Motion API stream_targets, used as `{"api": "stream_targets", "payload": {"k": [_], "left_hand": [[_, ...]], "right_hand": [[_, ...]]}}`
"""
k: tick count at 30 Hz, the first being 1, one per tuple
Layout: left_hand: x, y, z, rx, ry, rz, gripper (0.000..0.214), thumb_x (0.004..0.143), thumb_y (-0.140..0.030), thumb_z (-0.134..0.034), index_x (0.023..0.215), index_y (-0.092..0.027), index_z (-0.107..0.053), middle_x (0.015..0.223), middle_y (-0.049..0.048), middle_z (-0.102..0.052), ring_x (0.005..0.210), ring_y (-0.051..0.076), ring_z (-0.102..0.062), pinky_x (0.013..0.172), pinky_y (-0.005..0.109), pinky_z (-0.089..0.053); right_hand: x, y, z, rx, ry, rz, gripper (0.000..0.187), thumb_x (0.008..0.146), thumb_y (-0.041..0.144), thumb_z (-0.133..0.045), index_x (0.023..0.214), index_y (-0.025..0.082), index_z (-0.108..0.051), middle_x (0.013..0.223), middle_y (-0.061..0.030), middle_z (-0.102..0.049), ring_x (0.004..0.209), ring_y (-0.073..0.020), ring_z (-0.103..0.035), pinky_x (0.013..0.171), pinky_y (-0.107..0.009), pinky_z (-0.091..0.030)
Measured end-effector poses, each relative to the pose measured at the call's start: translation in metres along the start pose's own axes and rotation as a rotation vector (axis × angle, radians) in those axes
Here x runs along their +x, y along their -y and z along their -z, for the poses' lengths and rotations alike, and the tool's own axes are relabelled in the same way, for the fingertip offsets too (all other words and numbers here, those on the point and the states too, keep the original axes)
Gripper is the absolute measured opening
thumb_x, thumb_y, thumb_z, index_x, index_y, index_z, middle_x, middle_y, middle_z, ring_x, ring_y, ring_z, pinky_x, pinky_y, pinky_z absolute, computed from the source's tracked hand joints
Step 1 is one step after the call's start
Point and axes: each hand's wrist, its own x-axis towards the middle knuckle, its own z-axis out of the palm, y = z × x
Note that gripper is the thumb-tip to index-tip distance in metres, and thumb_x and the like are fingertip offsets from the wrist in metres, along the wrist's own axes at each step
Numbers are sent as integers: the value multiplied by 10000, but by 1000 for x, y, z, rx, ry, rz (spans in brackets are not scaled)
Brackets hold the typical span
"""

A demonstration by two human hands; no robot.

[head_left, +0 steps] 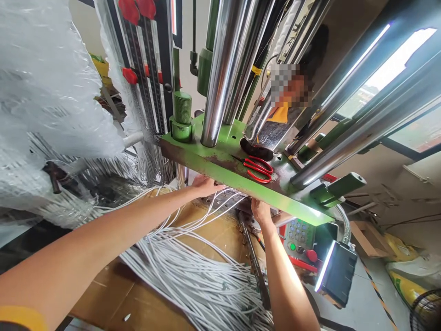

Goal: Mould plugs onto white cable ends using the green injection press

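Left hand (206, 186) and right hand (261, 211) reach beneath a green steel press plate (237, 186), fingers hidden (any grip impossible to tell); light, limp white cables (193, 271) fan out below it, best gathered in bunches.

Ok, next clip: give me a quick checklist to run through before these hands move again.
Left hand empty: cannot tell, its fingers are hidden behind the green plate.
Right hand empty: cannot tell, its fingers are hidden too.
Scissors resting on the plate, away from both hands: ok.
White wires tidily bundled: not ok, they splay loose over the cardboard.
Red stop button uncovered: ok.
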Motion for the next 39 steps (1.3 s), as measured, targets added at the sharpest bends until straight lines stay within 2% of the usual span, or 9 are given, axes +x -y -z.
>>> {"api": "stream_targets", "payload": {"k": [4,8,11,19,24,28,31,34,39], "left_hand": [[-10,-11,1,52,2,-139,383,823,-446,-611,1077,-174,-702,1094,135,-699,1117,341,-574,1001,420,-373],[-19,-26,-6,80,39,-302,289,882,-317,-528,1069,-198,-712,1089,123,-702,1088,317,-594,1007,427,-379],[-16,-33,-10,98,73,-378,269,868,-201,-498,1011,-177,-725,1080,126,-704,1077,316,-602,986,416,-404],[-1,-39,-10,161,104,-446,313,814,-98,-516,1069,-175,-681,1066,103,-700,961,273,-631,908,368,-463],[-2,-44,-16,211,71,-468,307,848,-117,-496,1108,-145,-657,1082,128,-691,943,246,-632,916,351,-465],[-3,-39,-15,257,28,-442,269,880,-167,-481,1065,-159,-677,1074,112,-702,914,232,-644,894,337,-476],[-3,-27,-6,300,-8,-387,267,895,-190,-454,951,-141,-710,982,133,-721,907,253,-652,875,351,-480],[-3,-16,5,334,-26,-372,292,887,-155,-429,934,-133,-716,970,147,-722,959,270,-646,901,367,-462],[-4,-5,12,356,57,-463,260,855,-182,-509,1027,-226,-699,1054,66,-719,1016,236,-633,923,328,-436]], "right_hand": [[-9,11,7,-56,86,4,366,922,106,-378,1145,133,-667,1134,-133,-693,1085,-241,-595,980,-374,-399],[-11,25,13,-105,135,42,445,892,103,-383,1230,226,-644,1186,-117,-679,1133,-263,-570,1024,-382,-345],[-10,31,14,-142,180,41,465,880,96,-389,1251,227,-638,1137,-131,-696,1155,-274,-560,1028,-380,-340],[-9,36,18,-212,266,10,522,890,112,-391,1383,243,-503,1026,-127,-721,980,-257,-650,857,-341,-458],[-7,48,24,-221,253,23,541,887,99,-399,1387,284,-488,1053,-121,-714,1012,-262,-641,892,-373,-452],[1,62,21,-192,221,47,500,900,126,-409,1360,286,-520,1259,-137,-632,1177,-287,-557,980,-416,-405],[8,65,15,-151,205,40,481,911,114,-376,1347,236,-538,1282,-165,-612,1219,-288,-526,999,-425,-393],[9,56,12,-97,194,41,482,895,91,-384,1329,219,-550,1293,-134,-614,1235,-254,-517,1014,-375,-386],[-11,25,14,-39,153,-61,436,825,26,-375,1152,82,-658,1105,-186,-698,1064,-255,-621,944,-342,-440]]}}
